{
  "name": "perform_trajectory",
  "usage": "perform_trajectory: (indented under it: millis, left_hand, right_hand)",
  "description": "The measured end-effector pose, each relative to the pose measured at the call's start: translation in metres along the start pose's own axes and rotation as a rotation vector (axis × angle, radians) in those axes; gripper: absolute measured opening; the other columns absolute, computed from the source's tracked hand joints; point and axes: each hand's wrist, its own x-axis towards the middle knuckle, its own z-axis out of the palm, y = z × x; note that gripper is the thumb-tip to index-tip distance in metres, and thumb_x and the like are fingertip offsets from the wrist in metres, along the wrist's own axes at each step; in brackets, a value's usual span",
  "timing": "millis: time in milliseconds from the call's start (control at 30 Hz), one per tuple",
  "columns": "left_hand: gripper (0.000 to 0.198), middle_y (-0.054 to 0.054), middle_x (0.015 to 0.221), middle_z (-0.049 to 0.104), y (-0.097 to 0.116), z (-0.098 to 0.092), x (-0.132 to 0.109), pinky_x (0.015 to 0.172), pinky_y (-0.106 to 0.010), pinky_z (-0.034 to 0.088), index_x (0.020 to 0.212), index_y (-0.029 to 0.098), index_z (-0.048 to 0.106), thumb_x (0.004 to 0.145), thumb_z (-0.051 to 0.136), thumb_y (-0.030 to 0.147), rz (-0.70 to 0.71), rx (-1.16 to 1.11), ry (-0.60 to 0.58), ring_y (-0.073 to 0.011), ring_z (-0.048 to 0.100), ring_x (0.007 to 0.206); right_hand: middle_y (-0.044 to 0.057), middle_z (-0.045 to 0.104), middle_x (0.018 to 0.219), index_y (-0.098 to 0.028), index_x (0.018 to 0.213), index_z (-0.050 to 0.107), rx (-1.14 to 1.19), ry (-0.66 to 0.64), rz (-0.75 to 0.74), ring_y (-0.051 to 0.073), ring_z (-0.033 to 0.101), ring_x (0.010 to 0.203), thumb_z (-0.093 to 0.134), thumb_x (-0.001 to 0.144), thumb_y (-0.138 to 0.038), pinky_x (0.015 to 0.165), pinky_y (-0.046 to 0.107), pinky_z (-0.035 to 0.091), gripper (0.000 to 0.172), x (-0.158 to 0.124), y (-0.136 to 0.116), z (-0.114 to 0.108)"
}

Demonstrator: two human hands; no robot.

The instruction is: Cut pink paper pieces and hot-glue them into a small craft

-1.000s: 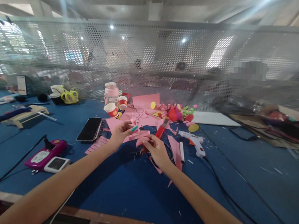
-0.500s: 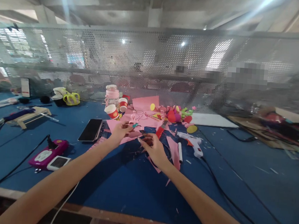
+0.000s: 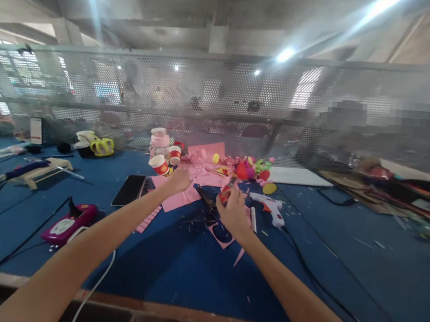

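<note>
My left hand [image 3: 181, 180] is closed above a sheet of pink paper [image 3: 178, 199]; whatever its fingers hold is hidden. My right hand [image 3: 234, 213] has its fingers closed around a red utility knife [image 3: 224, 195], partly covered by the fingers. Between the hands lies a pair of dark scissors [image 3: 207, 200], blades pointing away to the left and loops under the right hand. Pink paper offcuts [image 3: 220, 242] are spread beneath the loops. Just right of my right hand are a white marker-like stick [image 3: 253, 219] and a white glue gun [image 3: 271, 207].
Paper cups [image 3: 158, 164] and a pink bottle [image 3: 159, 144] stand behind my left hand. A phone [image 3: 129, 190] and a purple power strip [image 3: 69, 223] lie leftward. Colourful small pieces [image 3: 249, 168] are heaped at the back. The glue gun's cord [image 3: 314, 268] runs to the front right.
My hands have moved apart; the right has gone right and closed on the red utility knife. The left has curled closed over the pink paper. The scissors are now more visible.
</note>
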Motion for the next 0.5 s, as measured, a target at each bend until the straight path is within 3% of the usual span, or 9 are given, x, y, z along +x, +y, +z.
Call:
perform_trajectory:
  millis: [100, 167, 233, 367, 500]
  left_hand:
    - [0.036, -0.02, 0.115, 0.049, -0.009, 0.007, -0.03, 0.091, -0.048, 0.032, 0.101, 0.008, 0.055, 0.068, 0.044, -0.001, 0.088, 0.086, -0.02, -0.0322, 0.04, 0.113]
    - [0.051, -0.013, 0.123, 0.044, -0.017, 0.008, -0.04, 0.092, -0.041, 0.034, 0.111, 0.016, 0.049, 0.066, 0.042, -0.005, 0.175, 0.12, -0.059, -0.0265, 0.036, 0.116]
    - [0.059, -0.012, 0.12, 0.046, -0.023, 0.011, -0.043, 0.09, -0.037, 0.037, 0.121, 0.015, 0.04, 0.066, 0.04, -0.006, 0.324, 0.25, -0.124, -0.0233, 0.038, 0.114]
    - [0.055, -0.011, 0.115, 0.048, -0.028, 0.022, -0.046, 0.087, -0.034, 0.039, 0.121, 0.017, 0.039, 0.069, 0.043, 0.0, 0.408, 0.378, -0.12, -0.0225, 0.04, 0.111]
    - [0.042, -0.012, 0.11, 0.05, -0.027, 0.027, -0.052, 0.088, -0.035, 0.036, 0.113, 0.014, 0.046, 0.072, 0.045, 0.006, 0.406, 0.38, -0.092, -0.0239, 0.041, 0.108]
  right_hand:
    - [0.018, 0.051, 0.095, -0.01, 0.089, 0.046, -0.255, -0.114, -0.043, 0.028, 0.047, 0.094, 0.043, 0.073, -0.021, 0.082, 0.04, 0.037, 0.02, 0.001, -0.002, -0.009]
    - [0.019, 0.052, 0.095, -0.008, 0.092, 0.047, -0.356, -0.257, -0.046, 0.03, 0.049, 0.093, 0.044, 0.072, -0.026, 0.078, 0.04, 0.038, 0.027, -0.002, -0.006, -0.016]
    - [0.019, 0.054, 0.095, -0.008, 0.095, 0.048, -0.396, -0.403, -0.031, 0.031, 0.051, 0.092, 0.046, 0.071, -0.034, 0.074, 0.039, 0.04, 0.035, -0.005, -0.011, -0.023]
    - [0.02, 0.055, 0.098, -0.008, 0.101, 0.046, -0.38, -0.62, 0.012, 0.032, 0.055, 0.09, 0.056, 0.06, -0.041, 0.067, 0.035, 0.042, 0.053, -0.01, -0.016, -0.031]
    - [0.02, 0.059, 0.091, -0.006, 0.1, 0.045, -0.334, -0.62, 0.064, 0.031, 0.058, 0.084, 0.058, 0.058, -0.032, 0.061, 0.032, 0.041, 0.051, -0.01, -0.011, -0.027]
